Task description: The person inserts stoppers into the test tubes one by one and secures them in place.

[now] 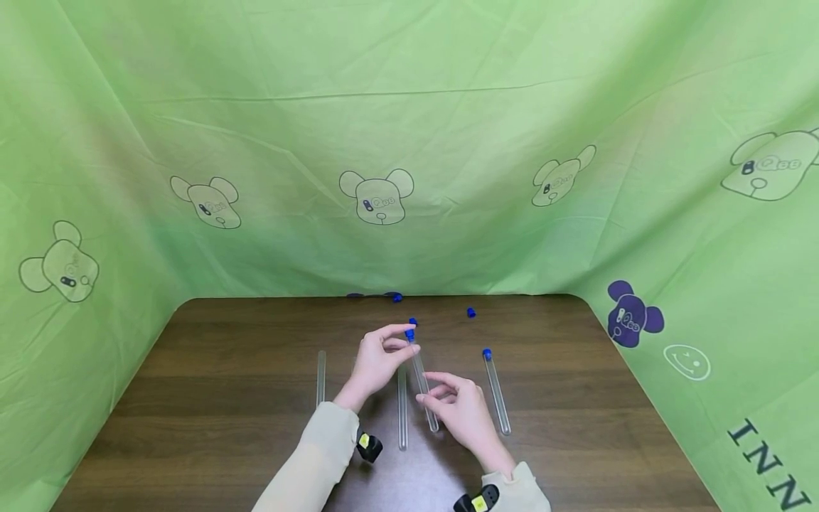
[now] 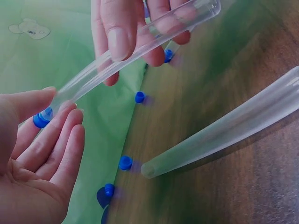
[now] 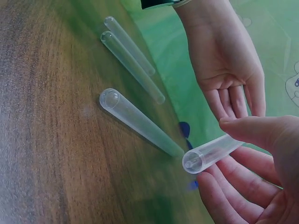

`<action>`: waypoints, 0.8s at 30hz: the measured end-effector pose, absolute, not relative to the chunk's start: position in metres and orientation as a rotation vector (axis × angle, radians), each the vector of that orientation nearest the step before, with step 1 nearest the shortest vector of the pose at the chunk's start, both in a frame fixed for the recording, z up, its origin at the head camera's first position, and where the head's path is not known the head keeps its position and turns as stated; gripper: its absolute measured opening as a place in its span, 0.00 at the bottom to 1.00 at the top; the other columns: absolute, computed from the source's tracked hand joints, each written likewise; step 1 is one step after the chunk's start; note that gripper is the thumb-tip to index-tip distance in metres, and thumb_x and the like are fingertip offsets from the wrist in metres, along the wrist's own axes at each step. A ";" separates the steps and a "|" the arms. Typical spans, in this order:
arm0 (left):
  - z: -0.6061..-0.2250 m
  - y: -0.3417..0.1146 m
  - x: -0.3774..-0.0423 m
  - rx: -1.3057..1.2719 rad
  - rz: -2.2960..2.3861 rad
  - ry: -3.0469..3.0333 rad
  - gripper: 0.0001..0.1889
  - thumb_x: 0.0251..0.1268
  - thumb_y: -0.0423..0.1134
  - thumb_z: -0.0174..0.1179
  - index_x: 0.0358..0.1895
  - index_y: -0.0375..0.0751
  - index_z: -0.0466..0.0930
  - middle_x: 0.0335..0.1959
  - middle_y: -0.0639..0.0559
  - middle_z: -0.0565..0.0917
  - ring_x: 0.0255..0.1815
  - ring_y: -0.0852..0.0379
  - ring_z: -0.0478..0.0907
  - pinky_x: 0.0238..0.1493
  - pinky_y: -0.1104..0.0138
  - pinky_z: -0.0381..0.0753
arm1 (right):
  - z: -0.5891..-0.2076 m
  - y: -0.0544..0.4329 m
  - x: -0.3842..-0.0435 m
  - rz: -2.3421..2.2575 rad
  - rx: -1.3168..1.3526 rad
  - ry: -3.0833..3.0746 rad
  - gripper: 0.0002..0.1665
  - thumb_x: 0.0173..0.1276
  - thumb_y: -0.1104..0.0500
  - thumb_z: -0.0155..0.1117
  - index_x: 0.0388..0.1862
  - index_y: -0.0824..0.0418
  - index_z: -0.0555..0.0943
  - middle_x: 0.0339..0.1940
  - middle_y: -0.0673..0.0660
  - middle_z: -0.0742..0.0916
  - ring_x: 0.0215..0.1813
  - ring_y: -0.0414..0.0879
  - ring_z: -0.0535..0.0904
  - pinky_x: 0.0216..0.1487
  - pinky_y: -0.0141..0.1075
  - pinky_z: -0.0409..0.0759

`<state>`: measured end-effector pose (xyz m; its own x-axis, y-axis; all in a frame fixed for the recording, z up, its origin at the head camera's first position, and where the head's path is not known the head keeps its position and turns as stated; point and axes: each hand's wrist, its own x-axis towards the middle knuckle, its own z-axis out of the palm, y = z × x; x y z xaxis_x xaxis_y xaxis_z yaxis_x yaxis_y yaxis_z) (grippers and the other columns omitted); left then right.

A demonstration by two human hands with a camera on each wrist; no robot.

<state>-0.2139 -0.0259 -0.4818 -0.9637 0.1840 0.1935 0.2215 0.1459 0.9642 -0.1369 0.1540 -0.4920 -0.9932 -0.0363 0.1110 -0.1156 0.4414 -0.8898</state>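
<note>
A clear test tube (image 1: 419, 370) is held up at a slant between both hands, its rounded end toward the person. My left hand (image 1: 377, 359) pinches its top end, thumb and fingers at the blue cap (image 2: 41, 120) that sits on the tube's mouth. Lower down, the fingers and thumb of my right hand (image 1: 457, 409) grip the tube's body. Beneath them, another test tube (image 1: 402, 419) without a cap lies on the table. To the right of the right hand lies a tube with a blue cap (image 1: 488, 353) on it.
Loose blue caps lie toward the back of the wooden table (image 1: 224, 370), one at the far edge (image 1: 397, 297) and another farther right (image 1: 471, 312). An uncapped tube (image 1: 321, 377) lies left, partly behind the left arm. Green cloth (image 1: 384, 128) surrounds the table.
</note>
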 end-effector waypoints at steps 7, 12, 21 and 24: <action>-0.479 -0.027 -0.215 -0.373 -2.002 -2.334 0.20 0.64 0.34 0.72 0.60 0.41 0.84 0.37 0.46 0.90 0.42 0.51 0.88 0.48 0.55 0.85 | -0.494 0.153 -0.137 1.603 0.163 -2.615 0.19 0.59 0.62 0.79 0.50 0.62 0.88 0.27 0.48 0.89 0.27 0.40 0.84 0.30 0.32 0.82; -0.464 -0.026 -0.207 -0.364 -1.981 -2.356 0.19 0.64 0.29 0.70 0.59 0.35 0.83 0.37 0.40 0.89 0.43 0.45 0.87 0.49 0.52 0.84 | -0.494 0.151 -0.136 1.611 0.202 -2.611 0.18 0.60 0.61 0.78 0.49 0.64 0.88 0.29 0.49 0.89 0.28 0.41 0.84 0.32 0.32 0.82; -0.458 -0.025 -0.203 -0.406 -1.974 -2.344 0.18 0.64 0.27 0.68 0.57 0.30 0.83 0.37 0.38 0.89 0.43 0.43 0.87 0.48 0.53 0.85 | -0.497 0.150 -0.136 1.623 0.208 -2.604 0.16 0.61 0.63 0.77 0.48 0.64 0.88 0.28 0.49 0.89 0.26 0.41 0.84 0.30 0.32 0.82; -0.470 -0.024 -0.211 -0.395 -1.990 -2.343 0.18 0.64 0.28 0.69 0.58 0.33 0.83 0.38 0.40 0.89 0.44 0.44 0.87 0.49 0.53 0.85 | -0.498 0.150 -0.136 1.649 0.206 -2.598 0.16 0.62 0.65 0.76 0.49 0.65 0.88 0.28 0.50 0.88 0.24 0.43 0.84 0.27 0.33 0.82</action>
<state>-0.2113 -0.0239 -0.4696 -0.9667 0.1654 0.1954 0.2197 0.1437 0.9649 -0.1355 0.1501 -0.4978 -0.9894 -0.0818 0.1197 -0.1431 0.4196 -0.8963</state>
